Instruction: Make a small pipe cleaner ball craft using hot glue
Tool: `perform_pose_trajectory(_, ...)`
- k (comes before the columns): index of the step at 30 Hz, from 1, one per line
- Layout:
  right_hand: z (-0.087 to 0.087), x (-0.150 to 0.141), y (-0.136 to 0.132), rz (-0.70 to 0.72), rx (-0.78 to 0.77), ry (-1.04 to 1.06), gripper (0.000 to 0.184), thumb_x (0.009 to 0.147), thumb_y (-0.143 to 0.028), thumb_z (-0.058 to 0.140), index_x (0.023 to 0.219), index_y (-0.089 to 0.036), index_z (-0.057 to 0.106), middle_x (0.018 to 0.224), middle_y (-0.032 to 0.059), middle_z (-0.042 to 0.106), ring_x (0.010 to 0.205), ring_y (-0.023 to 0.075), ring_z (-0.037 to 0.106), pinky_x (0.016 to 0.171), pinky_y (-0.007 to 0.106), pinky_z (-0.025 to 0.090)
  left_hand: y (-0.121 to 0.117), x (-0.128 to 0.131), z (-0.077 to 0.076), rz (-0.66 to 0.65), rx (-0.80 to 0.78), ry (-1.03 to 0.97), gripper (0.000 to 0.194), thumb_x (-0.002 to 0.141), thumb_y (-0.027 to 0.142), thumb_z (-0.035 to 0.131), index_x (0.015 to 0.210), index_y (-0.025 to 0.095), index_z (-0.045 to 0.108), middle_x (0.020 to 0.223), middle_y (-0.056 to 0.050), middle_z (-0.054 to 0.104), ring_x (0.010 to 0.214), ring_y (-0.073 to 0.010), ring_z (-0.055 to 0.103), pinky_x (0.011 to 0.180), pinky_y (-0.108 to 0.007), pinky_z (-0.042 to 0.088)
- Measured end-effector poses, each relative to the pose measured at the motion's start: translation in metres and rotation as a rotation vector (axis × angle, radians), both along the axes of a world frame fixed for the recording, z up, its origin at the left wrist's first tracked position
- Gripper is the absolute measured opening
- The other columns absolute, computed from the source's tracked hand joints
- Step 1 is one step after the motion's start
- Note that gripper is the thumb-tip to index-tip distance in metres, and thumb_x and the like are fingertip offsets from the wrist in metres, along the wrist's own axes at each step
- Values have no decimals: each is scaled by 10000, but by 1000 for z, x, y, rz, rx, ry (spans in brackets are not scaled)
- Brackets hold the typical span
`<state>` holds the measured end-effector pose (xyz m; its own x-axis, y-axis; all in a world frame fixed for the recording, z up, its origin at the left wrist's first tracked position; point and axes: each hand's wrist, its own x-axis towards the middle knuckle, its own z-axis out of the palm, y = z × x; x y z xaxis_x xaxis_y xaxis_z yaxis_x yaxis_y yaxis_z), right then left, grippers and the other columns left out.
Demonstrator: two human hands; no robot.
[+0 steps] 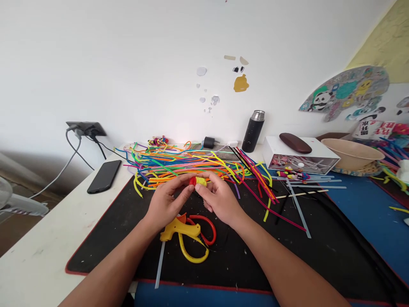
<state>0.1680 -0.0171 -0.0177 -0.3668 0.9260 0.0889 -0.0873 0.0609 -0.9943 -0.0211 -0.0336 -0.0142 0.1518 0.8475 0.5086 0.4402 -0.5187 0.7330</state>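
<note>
Between both hands, above the black mat [128, 238], is a small coiled pipe-cleaner piece [200, 181], red on its left part and yellow on its right. My left hand [169, 198] pinches the red end with thumb and fingers. The yellow end is in the grip of my right hand [220, 198], its thumb pressed on the front. Just below the hands lies a yellow hot glue gun [182, 229] with a clear glue stick [160, 264] in its back. Scissors with red and yellow handles [193, 260] lie partly under it.
Many coloured pipe cleaners [191, 164] spread behind the hands. A black phone [104, 176] lies at left, near a wall socket [86, 128]. Toward the back right stand a black flask [253, 131], a white box [302, 155] and a beige basket [351, 153]. Loose glue sticks [298, 209] lie at right.
</note>
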Motion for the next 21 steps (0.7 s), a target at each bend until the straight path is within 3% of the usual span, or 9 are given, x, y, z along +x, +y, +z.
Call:
perform_pose_trajectory(10, 12, -1, -4, 53, -41, 108, 534, 898, -601, 737, 1232, -198, 637, 544, -119, 485, 408, 83, 390, 394, 214, 306, -1, -1, -1, 65, 68, -46, 281, 1010, 293, 640, 1252, 193, 744, 1154, -98, 830, 943, -212, 811, 820, -275, 642)
perform_pose_trajectory(21, 9, -3, -4, 19, -64, 102, 504, 910, -606, 717, 1198, -202, 630, 543, -119, 487, 414, 85, 395, 397, 209, 323, -5, 0, 4, 175, 223, 136, 262, 976, 265, 657, 1216, 215, 748, 1039, -47, 846, 838, -188, 810, 789, -255, 624)
